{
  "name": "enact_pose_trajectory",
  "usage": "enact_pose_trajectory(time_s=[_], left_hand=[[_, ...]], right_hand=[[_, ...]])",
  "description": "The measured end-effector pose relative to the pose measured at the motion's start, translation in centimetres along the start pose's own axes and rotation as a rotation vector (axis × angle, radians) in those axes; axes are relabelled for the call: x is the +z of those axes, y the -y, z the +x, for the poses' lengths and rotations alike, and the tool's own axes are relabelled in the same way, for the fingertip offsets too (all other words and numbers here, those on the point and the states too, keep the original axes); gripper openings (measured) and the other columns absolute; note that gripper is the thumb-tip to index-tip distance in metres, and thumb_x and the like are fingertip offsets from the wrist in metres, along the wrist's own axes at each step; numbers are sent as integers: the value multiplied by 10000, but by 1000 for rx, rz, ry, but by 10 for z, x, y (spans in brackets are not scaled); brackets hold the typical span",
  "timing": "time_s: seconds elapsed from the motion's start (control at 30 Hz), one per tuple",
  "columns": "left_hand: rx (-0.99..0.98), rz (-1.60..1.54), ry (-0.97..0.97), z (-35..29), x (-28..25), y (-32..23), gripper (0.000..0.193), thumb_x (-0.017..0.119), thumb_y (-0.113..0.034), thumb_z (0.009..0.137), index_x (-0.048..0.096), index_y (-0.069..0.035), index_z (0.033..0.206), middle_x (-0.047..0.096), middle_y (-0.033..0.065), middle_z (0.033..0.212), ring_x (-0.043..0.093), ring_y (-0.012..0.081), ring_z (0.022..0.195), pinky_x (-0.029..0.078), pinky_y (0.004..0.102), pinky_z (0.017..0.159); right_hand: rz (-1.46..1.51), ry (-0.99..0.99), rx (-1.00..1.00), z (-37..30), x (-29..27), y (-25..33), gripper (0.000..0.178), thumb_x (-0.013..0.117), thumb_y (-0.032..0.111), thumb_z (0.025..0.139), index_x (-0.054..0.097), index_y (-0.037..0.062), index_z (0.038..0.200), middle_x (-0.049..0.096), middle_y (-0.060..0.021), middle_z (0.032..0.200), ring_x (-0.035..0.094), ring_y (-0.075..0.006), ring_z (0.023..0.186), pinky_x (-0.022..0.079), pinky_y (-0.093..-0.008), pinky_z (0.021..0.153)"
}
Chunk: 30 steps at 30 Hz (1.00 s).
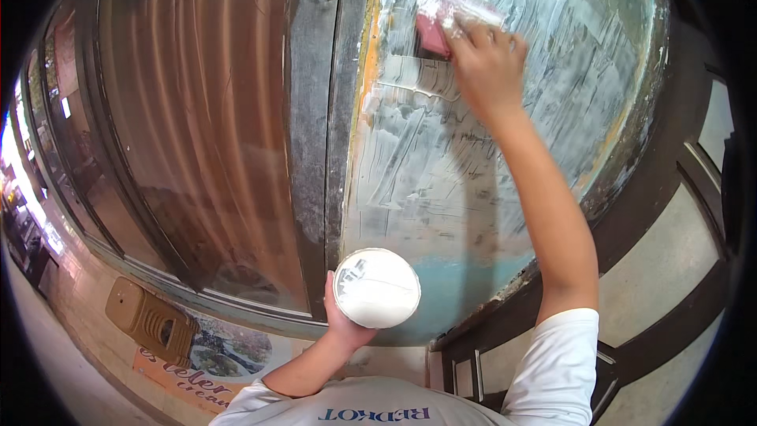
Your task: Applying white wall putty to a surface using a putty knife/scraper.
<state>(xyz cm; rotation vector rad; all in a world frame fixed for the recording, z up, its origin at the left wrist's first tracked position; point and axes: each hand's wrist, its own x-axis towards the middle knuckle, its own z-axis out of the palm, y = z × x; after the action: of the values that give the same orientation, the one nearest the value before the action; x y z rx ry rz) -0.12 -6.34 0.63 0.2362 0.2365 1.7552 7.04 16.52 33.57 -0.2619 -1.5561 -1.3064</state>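
Observation:
High on the wall [430,166], my right hand [493,71] grips a pink-red putty spreader [432,31] smeared with white paste. The spreader's blade lies against the wall, where streaky white putty covers patchy blue-green paint. Down at chest height, my left hand [345,325] holds a round tub [378,292] of white putty from its left side and below. A grey smear marks the paste near the tub's upper left rim. Most of the left fingers are hidden under the tub.
To the left of the wall stands a grey-brown frame [314,110] with a glass pane and brown curtain [197,110]. Dark wooden panelling [654,229] borders the right. A brown plastic stool [150,319] and a printed banner [229,355] are at the lower left.

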Motion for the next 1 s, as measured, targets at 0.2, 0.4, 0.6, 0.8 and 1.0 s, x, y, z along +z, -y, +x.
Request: enact_pose_trajectory(time_s=[0.2,0.4,0.6,0.8,1.0], left_hand=[[-15,13,-28,-9,-3,-6,775,338,-735,934,470,-208,1486,473,85,1522,466,372,1373,369,568,1133],[-10,9,-2,-10,-16,-5,791,324,-748,930,465,-207,1490,468,79,1524,462,366,1377,372,567,1130],[-23,-16,14,-11,-14,-3,799,313,-739,941,432,-192,1510,445,100,1541,451,386,1380,367,588,1127],[10,-47,-24,-12,-17,-5,813,315,-737,945,422,-167,1515,434,124,1548,451,407,1375,355,602,1134],[-10,-3,11,-12,-14,-3,794,323,-755,931,449,-219,1503,450,84,1538,445,371,1387,354,570,1141]], right_hand=[[171,95,-166,-66,-37,57,255,650,222,863,717,259,1106,648,90,1098,585,-100,1028,300,-431,962],[659,513,-27,-2,-63,13,147,677,180,887,693,199,1032,674,29,880,570,-215,885,384,-366,863],[640,454,217,67,-20,-62,303,646,278,975,624,110,1226,732,-152,999,700,-362,909,545,-442,796],[832,701,-32,80,-35,-23,247,618,228,985,602,97,1193,709,-175,968,674,-377,865,529,-453,766],[625,629,2,83,-11,-34,216,609,226,993,596,92,1162,683,-198,946,642,-409,843,518,-454,759]])
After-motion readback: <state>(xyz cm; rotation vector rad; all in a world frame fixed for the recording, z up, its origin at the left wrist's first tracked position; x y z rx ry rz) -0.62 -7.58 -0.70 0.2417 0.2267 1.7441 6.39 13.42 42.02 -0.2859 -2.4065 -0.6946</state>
